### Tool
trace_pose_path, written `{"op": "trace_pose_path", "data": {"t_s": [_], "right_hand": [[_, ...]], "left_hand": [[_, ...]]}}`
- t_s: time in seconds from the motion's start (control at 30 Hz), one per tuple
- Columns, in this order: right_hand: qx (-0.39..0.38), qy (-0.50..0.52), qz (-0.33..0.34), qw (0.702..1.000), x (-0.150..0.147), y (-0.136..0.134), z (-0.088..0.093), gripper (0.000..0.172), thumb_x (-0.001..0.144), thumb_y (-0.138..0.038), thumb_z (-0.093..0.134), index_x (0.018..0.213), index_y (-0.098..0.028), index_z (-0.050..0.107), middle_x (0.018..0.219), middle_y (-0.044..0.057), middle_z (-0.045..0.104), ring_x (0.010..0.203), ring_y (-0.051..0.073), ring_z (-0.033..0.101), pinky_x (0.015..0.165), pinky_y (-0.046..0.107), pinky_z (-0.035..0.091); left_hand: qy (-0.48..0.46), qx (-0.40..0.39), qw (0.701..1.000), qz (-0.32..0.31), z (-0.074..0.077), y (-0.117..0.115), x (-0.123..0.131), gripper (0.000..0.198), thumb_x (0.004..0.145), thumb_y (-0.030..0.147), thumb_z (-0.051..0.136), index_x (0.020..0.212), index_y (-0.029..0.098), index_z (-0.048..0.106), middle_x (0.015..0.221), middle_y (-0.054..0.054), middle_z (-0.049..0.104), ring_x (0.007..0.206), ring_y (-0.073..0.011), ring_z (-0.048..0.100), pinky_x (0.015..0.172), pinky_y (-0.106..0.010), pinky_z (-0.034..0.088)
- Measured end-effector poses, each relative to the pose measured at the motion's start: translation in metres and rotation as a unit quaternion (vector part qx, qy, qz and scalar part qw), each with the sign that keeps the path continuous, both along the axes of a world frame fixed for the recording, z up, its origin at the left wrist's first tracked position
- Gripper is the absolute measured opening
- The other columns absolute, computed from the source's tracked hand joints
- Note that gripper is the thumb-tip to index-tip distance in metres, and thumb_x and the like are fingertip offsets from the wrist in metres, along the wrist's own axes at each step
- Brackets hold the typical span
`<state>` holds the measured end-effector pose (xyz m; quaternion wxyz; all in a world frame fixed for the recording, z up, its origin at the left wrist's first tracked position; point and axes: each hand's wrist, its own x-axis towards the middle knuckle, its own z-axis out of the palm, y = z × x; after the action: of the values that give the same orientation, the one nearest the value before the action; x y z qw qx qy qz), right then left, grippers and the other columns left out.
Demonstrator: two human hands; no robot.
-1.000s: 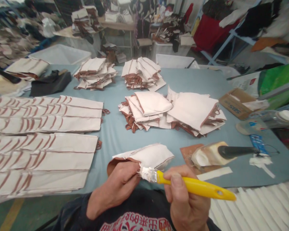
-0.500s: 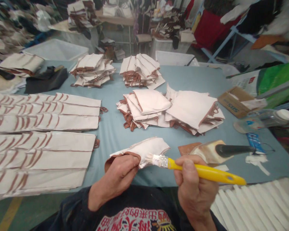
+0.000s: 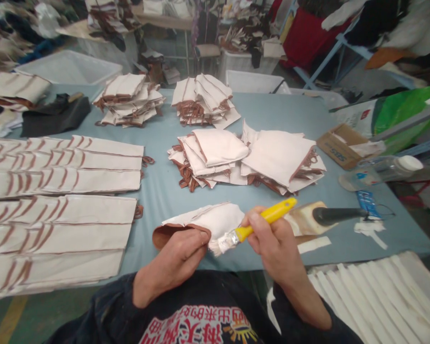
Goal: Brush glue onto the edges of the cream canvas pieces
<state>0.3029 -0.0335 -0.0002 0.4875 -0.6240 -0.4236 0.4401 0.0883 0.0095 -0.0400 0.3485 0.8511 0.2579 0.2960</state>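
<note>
My left hand point(image 3: 181, 253) pinches the brown-trimmed edge of a white fabric piece point(image 3: 215, 216) with a brown inside, lying near the table's front edge. In my right hand point(image 3: 274, 243) is a paintbrush point(image 3: 267, 217) with a yellow handle. Its whitened bristles touch the near edge of the piece, just right of my left fingertips. To the right of my right hand lies a pale container point(image 3: 304, 220) with a dark-handled tool point(image 3: 338, 215) across it. Stacks of white pieces with brown trim point(image 3: 215, 153) sit behind the held one.
Overlapping rows of white brown-edged pieces point(image 3: 57, 210) cover the table's left side. At right are a cardboard box point(image 3: 340, 145), a clear bottle point(image 3: 380, 172) and white strips point(image 3: 370, 229). A board of white strips point(image 3: 376, 296) stands at the lower right.
The brush has swung so its handle points up and right, and its bristles have moved down to the near edge. The piece's brown opening gapes wider. The view has shifted slightly.
</note>
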Motion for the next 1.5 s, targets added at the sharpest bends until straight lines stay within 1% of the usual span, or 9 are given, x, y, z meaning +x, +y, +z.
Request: {"op": "trace_pose_path", "data": {"t_s": [0.2, 0.47, 0.63, 0.87, 1.03, 1.1, 1.2, 1.33, 1.5], "right_hand": [[-0.064, -0.011, 0.116, 0.991, 0.030, 0.033, 0.005, 0.042, 0.088, -0.059, 0.059, 0.073, -0.020, 0.062, 0.047, -0.010, 0.034, 0.042, 0.008, 0.028, 0.040, 0.024, 0.019], [0.013, 0.025, 0.191, 0.981, 0.015, 0.051, 0.005, 0.041, 0.093, -0.058, 0.059, 0.075, -0.021, 0.062, 0.053, -0.009, 0.038, 0.045, 0.008, 0.034, 0.041, 0.024, 0.023], [0.085, 0.067, 0.119, 0.987, 0.000, 0.049, -0.002, 0.044, 0.100, -0.060, 0.055, 0.080, -0.021, 0.061, 0.048, -0.010, 0.039, 0.042, 0.008, 0.033, 0.043, 0.024, 0.029], [0.159, 0.019, -0.050, 0.986, 0.015, 0.011, -0.002, 0.037, 0.104, -0.054, 0.059, 0.088, -0.022, 0.065, 0.056, -0.006, 0.051, 0.046, 0.009, 0.045, 0.045, 0.022, 0.035], [0.170, -0.008, 0.008, 0.985, 0.021, -0.018, 0.007, 0.035, 0.106, -0.046, 0.057, 0.082, -0.022, 0.067, 0.055, -0.006, 0.048, 0.040, 0.009, 0.040, 0.039, 0.023, 0.034], [0.198, -0.092, 0.039, 0.975, 0.020, -0.021, 0.006, 0.029, 0.106, -0.039, 0.057, 0.087, -0.023, 0.071, 0.059, -0.005, 0.056, 0.044, 0.011, 0.048, 0.045, 0.025, 0.044], [0.286, -0.214, 0.063, 0.932, 0.016, -0.018, 0.004, 0.018, 0.103, -0.027, 0.058, 0.091, -0.025, 0.072, 0.070, -0.001, 0.071, 0.056, 0.015, 0.064, 0.059, 0.028, 0.056], [0.375, -0.263, 0.092, 0.884, 0.013, -0.017, 0.003, 0.015, 0.103, -0.023, 0.058, 0.095, -0.027, 0.070, 0.072, -0.002, 0.074, 0.057, 0.015, 0.067, 0.059, 0.028, 0.057], [0.364, -0.236, 0.022, 0.901, 0.021, -0.032, 0.003, 0.022, 0.107, -0.036, 0.055, 0.093, -0.027, 0.070, 0.068, 0.000, 0.071, 0.056, 0.018, 0.066, 0.060, 0.034, 0.057]], "left_hand": [[0.022, -0.113, 0.993, -0.003, 0.006, -0.004, 0.002, 0.024, 0.094, 0.006, 0.046, 0.075, 0.020, 0.052, 0.071, 0.001, 0.056, 0.067, -0.0131, 0.051, 0.064, -0.025, 0.040], [0.015, -0.348, 0.937, -0.038, 0.010, -0.006, 0.004, 0.016, 0.085, 0.018, 0.052, 0.088, 0.015, 0.067, 0.073, 0.001, 0.058, 0.065, -0.0130, 0.049, 0.061, -0.025, 0.039], [-0.024, -0.417, 0.908, -0.045, 0.010, -0.005, 0.002, 0.018, 0.089, 0.028, 0.058, 0.076, 0.016, 0.061, 0.071, 0.003, 0.053, 0.067, -0.0124, 0.044, 0.063, -0.026, 0.038], [-0.075, -0.519, 0.851, -0.005, 0.016, 0.001, -0.002, 0.030, 0.091, 0.043, 0.070, 0.087, 0.014, 0.071, 0.083, -0.002, 0.062, 0.076, -0.0148, 0.049, 0.068, -0.025, 0.040], [-0.082, -0.592, 0.801, -0.035, 0.018, 0.007, 0.002, 0.041, 0.088, 0.054, 0.078, 0.088, 0.013, 0.072, 0.081, -0.002, 0.063, 0.071, -0.0124, 0.047, 0.068, -0.024, 0.038], [-0.079, -0.606, 0.790, -0.049, 0.019, 0.008, 0.003, 0.043, 0.088, 0.055, 0.078, 0.093, 0.012, 0.074, 0.081, -0.001, 0.062, 0.068, -0.0110, 0.044, 0.064, -0.023, 0.035], [-0.073, -0.621, 0.778, -0.067, 0.022, 0.009, 0.005, 0.049, 0.085, 0.057, 0.081, 0.102, 0.012, 0.073, 0.079, 0.000, 0.059, 0.063, -0.0093, 0.039, 0.057, -0.022, 0.027], [-0.051, -0.613, 0.786, -0.065, 0.026, 0.009, 0.007, 0.051, 0.083, 0.060, 0.080, 0.094, 0.012, 0.070, 0.064, 0.007, 0.043, 0.053, -0.0063, 0.026, 0.049, -0.023, 0.015], [-0.055, -0.603, 0.794, -0.055, 0.028, 0.010, 0.005, 0.048, 0.084, 0.060, 0.078, 0.086, 0.013, 0.067, 0.061, 0.007, 0.042, 0.051, -0.0060, 0.025, 0.047, -0.024, 0.013]]}}
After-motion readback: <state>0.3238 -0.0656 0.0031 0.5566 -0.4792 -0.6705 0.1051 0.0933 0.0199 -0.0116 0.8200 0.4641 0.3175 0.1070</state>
